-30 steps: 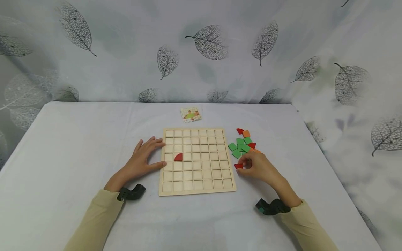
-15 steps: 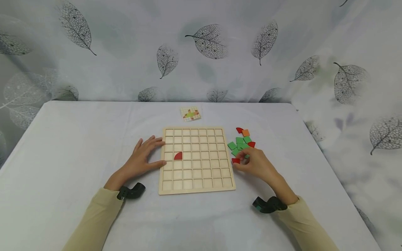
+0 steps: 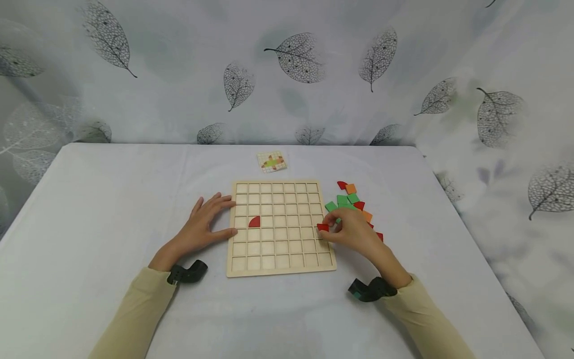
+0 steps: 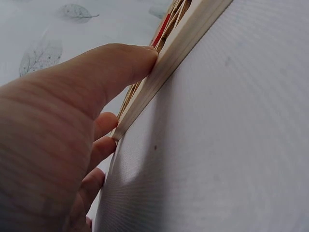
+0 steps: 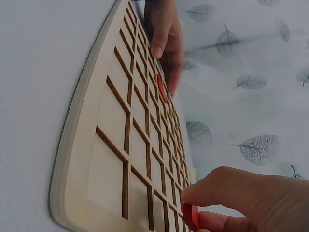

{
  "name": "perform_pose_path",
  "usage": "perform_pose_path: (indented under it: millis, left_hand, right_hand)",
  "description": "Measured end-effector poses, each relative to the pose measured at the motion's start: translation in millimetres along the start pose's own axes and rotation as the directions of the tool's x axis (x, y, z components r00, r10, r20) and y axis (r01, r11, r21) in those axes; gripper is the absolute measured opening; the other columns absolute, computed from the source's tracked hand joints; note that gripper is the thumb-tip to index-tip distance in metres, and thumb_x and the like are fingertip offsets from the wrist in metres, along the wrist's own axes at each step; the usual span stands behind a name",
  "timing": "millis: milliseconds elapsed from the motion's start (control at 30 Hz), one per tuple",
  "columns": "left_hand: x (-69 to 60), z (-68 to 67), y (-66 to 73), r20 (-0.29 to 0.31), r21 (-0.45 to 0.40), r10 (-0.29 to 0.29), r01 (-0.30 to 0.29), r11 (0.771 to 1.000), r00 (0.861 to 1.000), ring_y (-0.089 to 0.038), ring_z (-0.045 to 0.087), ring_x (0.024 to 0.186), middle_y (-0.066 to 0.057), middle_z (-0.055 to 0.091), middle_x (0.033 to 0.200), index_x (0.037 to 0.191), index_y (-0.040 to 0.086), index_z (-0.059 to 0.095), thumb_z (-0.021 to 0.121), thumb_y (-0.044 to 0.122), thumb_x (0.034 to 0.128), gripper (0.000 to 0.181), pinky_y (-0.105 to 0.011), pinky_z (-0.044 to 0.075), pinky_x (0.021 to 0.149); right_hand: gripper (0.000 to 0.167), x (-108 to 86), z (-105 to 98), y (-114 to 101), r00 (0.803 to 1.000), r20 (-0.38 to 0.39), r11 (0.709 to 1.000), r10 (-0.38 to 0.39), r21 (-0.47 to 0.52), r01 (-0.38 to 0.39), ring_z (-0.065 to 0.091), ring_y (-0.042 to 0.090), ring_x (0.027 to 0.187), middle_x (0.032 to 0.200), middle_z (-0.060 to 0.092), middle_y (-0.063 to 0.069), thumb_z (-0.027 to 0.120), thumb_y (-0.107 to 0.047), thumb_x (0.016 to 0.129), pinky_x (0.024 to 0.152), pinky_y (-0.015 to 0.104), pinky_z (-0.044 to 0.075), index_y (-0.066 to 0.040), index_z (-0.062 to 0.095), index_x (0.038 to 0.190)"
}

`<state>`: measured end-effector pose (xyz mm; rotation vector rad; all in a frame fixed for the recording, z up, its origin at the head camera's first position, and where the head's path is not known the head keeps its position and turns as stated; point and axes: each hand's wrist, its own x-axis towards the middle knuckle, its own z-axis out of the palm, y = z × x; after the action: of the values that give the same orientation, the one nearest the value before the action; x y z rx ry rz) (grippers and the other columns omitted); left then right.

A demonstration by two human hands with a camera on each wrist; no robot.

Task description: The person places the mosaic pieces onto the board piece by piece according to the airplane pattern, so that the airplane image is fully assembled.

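A wooden grid board (image 3: 282,273) lies on the table. One red quarter-circle tile (image 3: 254,222) sits in a cell near its left side. My left hand (image 3: 202,227) rests at the board's left edge, fingers fairly straight, with the thumb on the rim, as the left wrist view shows. Between thumb and fingers my right hand (image 3: 354,229) pinches a red tile (image 3: 323,227) above the board's right edge. The right wrist view shows that red tile (image 5: 190,216) close to the grid; whether it touches the board I cannot tell.
Right of the board lie green square tiles (image 3: 342,199), orange tiles (image 3: 351,188) and more red tiles (image 3: 342,185), partly hidden by the right hand. A small pattern card (image 3: 271,162) lies beyond the board's far edge. A leaf-print cloth (image 3: 179,75) hangs behind the white table.
My right hand has moved left with the red tile, from beside the tile pile to over the board's right edge. The left hand has stayed in place.
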<state>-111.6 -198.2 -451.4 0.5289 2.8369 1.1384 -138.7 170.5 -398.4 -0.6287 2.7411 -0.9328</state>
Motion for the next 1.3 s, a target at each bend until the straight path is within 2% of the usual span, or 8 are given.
perform_pose_path:
  millis: [300, 600, 967, 1200, 1300]
  left_hand:
    - [-1.5, 0.6, -2.7, -0.008, 0.005, -0.009, 0.009, 1.000, 1.000, -0.035, 0.015, 0.148, -0.015, 0.038, 0.152, 0.141, 0.009, 0.047, 0.078, 0.030, 0.0832, 0.069, -0.053, -0.006, 0.118]
    - [-2.5, -3.2, -1.7, -0.013, 0.009, -0.004, 0.004, 1.000, 1.000, -0.035, 0.015, 0.148, -0.016, 0.038, 0.152, 0.142, 0.008, 0.047, 0.077, 0.030, 0.0842, 0.068, -0.054, -0.005, 0.118]
    - [-2.2, -4.3, 0.2, -0.023, 0.024, 0.013, -0.012, 1.000, 1.000, -0.036, 0.018, 0.147, -0.016, 0.040, 0.151, 0.140, 0.008, 0.048, 0.076, 0.032, 0.0844, 0.067, -0.055, -0.004, 0.118]
    - [0.5, 3.8, -0.5, -0.005, 0.005, 0.013, -0.013, 1.000, 1.000, -0.034, 0.017, 0.148, -0.014, 0.039, 0.152, 0.141, 0.009, 0.048, 0.077, 0.031, 0.0839, 0.068, -0.052, -0.005, 0.119]
    - [2.5, 6.4, -1.2, -0.006, 0.003, 0.023, -0.022, 1.000, 1.000, -0.034, 0.017, 0.148, -0.014, 0.039, 0.152, 0.142, 0.009, 0.048, 0.076, 0.031, 0.0847, 0.068, -0.052, -0.005, 0.119]
  right_hand:
    - [0.018, 7.1, 14.5, -11.3, 0.998, 0.034, 0.998, -0.045, 0.048, 0.043, 0.052, 0.011, 0.062, 0.078, 0.057, 0.005, 0.078, -0.012, 0.079, 0.053, 0.022, 0.045, -0.002, 0.067, 0.087]
    - [0.017, 11.3, 21.6, -27.3, 0.996, 0.053, 0.998, -0.066, 0.009, 0.066, 0.053, 0.011, 0.065, 0.079, 0.056, 0.003, 0.079, -0.015, 0.080, 0.057, 0.022, 0.046, -0.005, 0.066, 0.086]
    - [0.015, 13.6, 33.4, -44.5, 0.989, 0.116, 0.996, -0.089, 0.038, 0.085, 0.052, 0.010, 0.063, 0.080, 0.056, 0.003, 0.077, -0.013, 0.081, 0.056, 0.021, 0.046, -0.005, 0.066, 0.087]
    - [0.017, 10.6, 36.4, -50.1, 0.989, 0.137, 0.998, -0.058, -0.010, 0.060, 0.052, 0.010, 0.064, 0.079, 0.057, 0.002, 0.078, -0.018, 0.081, 0.055, 0.022, 0.046, -0.007, 0.068, 0.089]
    - [0.016, 10.8, 36.1, -51.7, 0.988, 0.132, 0.996, -0.083, -0.012, 0.086, 0.051, 0.010, 0.063, 0.080, 0.057, 0.002, 0.078, -0.018, 0.081, 0.055, 0.022, 0.045, -0.007, 0.068, 0.088]
